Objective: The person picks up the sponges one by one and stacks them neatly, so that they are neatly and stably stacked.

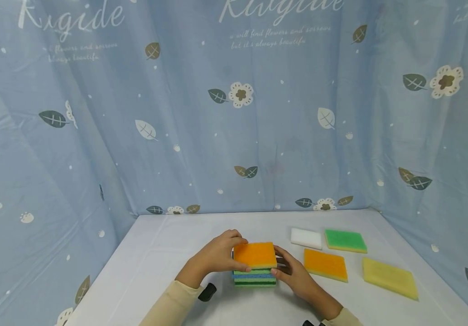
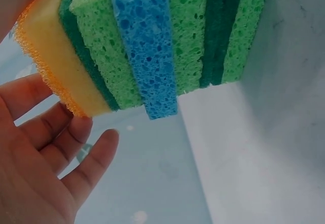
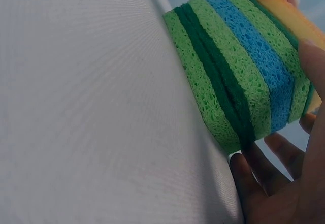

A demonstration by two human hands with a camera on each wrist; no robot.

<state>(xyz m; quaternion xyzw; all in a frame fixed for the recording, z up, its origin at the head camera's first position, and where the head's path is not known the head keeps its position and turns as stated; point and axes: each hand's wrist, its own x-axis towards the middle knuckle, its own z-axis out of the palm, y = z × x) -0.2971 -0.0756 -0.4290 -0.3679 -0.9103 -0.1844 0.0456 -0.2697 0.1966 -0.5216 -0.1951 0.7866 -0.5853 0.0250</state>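
Observation:
A stack of sponges (image 1: 255,280) stands on the table, green and blue layers below an orange-topped sponge (image 1: 255,254). My left hand (image 1: 217,253) holds that top sponge at its left end, thumb at the front and fingers at the back. At the stack's right side is my right hand (image 1: 299,276), its thumb and fingers curled round the corners. The right wrist view shows the right thumb (image 3: 314,64) against the upper layers and fingertips along the far side. A blue sponge (image 2: 144,46) juts slightly past its green neighbours in the left wrist view.
To the right of the stack lie a white sponge (image 1: 306,238), a green sponge (image 1: 345,240), another orange sponge (image 1: 325,264) and a yellow sponge (image 1: 390,277). A blue patterned curtain (image 1: 258,136) surrounds the white table (image 1: 156,244) at the back and sides.

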